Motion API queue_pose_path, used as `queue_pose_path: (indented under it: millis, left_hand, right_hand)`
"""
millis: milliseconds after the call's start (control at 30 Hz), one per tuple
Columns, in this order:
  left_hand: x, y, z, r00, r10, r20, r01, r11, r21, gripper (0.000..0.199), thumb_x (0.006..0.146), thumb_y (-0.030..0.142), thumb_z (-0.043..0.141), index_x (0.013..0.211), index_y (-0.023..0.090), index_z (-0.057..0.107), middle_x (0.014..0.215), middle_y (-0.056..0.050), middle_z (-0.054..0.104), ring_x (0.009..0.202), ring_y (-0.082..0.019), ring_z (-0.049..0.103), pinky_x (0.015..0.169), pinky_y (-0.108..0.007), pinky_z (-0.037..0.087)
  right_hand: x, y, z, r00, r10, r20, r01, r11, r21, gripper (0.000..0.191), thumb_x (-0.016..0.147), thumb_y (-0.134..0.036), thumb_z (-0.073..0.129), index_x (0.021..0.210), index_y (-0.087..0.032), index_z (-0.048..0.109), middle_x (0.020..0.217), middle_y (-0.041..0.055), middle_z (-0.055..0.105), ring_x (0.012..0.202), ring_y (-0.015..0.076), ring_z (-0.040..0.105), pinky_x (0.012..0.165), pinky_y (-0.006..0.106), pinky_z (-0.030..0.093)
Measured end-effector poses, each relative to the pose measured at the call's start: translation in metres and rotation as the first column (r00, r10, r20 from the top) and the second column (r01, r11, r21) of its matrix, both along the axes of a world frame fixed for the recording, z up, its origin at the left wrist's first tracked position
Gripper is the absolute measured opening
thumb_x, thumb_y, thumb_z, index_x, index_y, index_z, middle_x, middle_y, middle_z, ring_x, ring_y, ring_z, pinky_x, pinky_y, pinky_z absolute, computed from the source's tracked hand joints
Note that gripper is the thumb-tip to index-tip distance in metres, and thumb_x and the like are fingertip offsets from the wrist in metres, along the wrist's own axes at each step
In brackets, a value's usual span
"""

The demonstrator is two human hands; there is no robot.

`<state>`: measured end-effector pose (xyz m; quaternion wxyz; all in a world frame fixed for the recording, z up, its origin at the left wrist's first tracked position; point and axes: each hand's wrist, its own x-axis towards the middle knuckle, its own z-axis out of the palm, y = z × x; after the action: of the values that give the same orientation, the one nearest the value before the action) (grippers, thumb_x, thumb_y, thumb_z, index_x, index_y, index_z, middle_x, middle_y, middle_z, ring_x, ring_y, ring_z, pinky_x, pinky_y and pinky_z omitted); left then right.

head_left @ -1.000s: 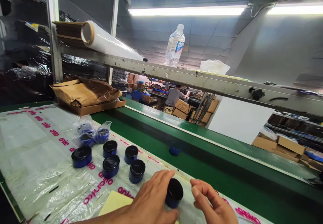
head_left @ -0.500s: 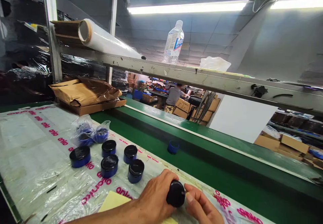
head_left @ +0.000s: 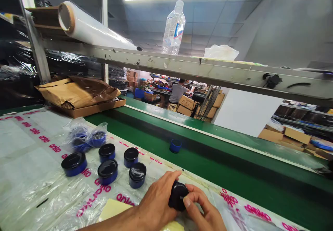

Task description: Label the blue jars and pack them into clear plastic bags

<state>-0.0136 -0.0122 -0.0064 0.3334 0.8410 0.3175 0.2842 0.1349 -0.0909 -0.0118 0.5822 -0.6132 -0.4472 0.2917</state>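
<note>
My left hand [head_left: 157, 201] is wrapped round a round black-topped piece [head_left: 178, 196] at the lower middle. From the right, my right hand [head_left: 204, 208] pinches the edge of that same piece with thumb and forefinger. Several round containers [head_left: 107, 172] with black tops and blue sides stand to the left on the plastic-covered table. Behind them lie more blue pieces in clear bags [head_left: 98, 137]. A yellow sheet [head_left: 114, 208] lies partly under my left forearm.
A blue ring-like piece [head_left: 175, 146] sits on the green belt [head_left: 151, 137]. Brown paper lies in a cardboard tray [head_left: 96, 109] at left. Overhead, a metal shelf [head_left: 187, 68] holds a film roll [head_left: 96, 26] and a bottle [head_left: 173, 30]. A person [head_left: 177, 92] is far behind.
The fingers of my right hand have moved onto the near face of the black-topped piece, which has turned slightly. The view has shifted, so the table items appear further left.
</note>
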Motion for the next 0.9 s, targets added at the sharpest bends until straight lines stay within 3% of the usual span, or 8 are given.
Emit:
queue_pose_path:
  millis: [467, 633, 767, 900]
  left_hand:
    - [0.001, -0.001, 0.001, 0.999, -0.026, 0.021, 0.024, 0.997, 0.069, 0.078, 0.074, 0.009, 0.068, 0.145, 0.027, 0.04, 0.133, -0.007, 0.06, 0.119, -0.027, 0.061, 0.102, -0.04, 0.05]
    - [0.0, 0.0, -0.006, 0.998, -0.039, 0.048, 0.034, 0.993, 0.112, 0.085, 0.069, 0.003, 0.066, 0.145, 0.03, 0.038, 0.133, -0.004, 0.06, 0.118, -0.025, 0.061, 0.101, -0.037, 0.051]
    - [0.0, 0.0, -0.002, 0.999, -0.04, 0.033, 0.037, 0.995, 0.095, 0.086, 0.067, 0.0, 0.064, 0.145, 0.028, 0.039, 0.134, -0.005, 0.06, 0.121, -0.026, 0.06, 0.103, -0.039, 0.05]
    - [0.001, 0.0, 0.003, 0.999, -0.044, 0.019, 0.042, 0.995, 0.093, 0.085, 0.067, -0.002, 0.062, 0.145, 0.025, 0.039, 0.133, -0.007, 0.06, 0.123, -0.026, 0.06, 0.104, -0.039, 0.05]
  right_hand:
    - [-0.005, -0.002, 0.004, 0.998, 0.039, -0.049, -0.038, 0.999, 0.01, 0.045, 0.079, -0.066, 0.066, 0.068, -0.022, 0.069, 0.115, 0.0118, 0.066, 0.108, 0.0288, 0.064, 0.076, 0.028, 0.054]
    - [-0.003, -0.003, 0.002, 0.995, 0.084, -0.061, -0.082, 0.996, 0.036, 0.039, 0.085, -0.058, 0.064, 0.071, -0.022, 0.069, 0.114, 0.0112, 0.064, 0.108, 0.0278, 0.063, 0.081, 0.03, 0.054]
    - [0.0, -0.002, 0.001, 0.99, 0.135, -0.034, -0.134, 0.991, 0.01, 0.036, 0.088, -0.054, 0.061, 0.074, -0.022, 0.067, 0.118, 0.0118, 0.062, 0.112, 0.028, 0.061, 0.086, 0.031, 0.053]
    - [-0.005, -0.002, 0.002, 0.996, 0.074, -0.05, -0.071, 0.996, 0.045, 0.031, 0.087, -0.048, 0.06, 0.07, -0.022, 0.065, 0.114, 0.0099, 0.063, 0.106, 0.0257, 0.062, 0.084, 0.03, 0.052]
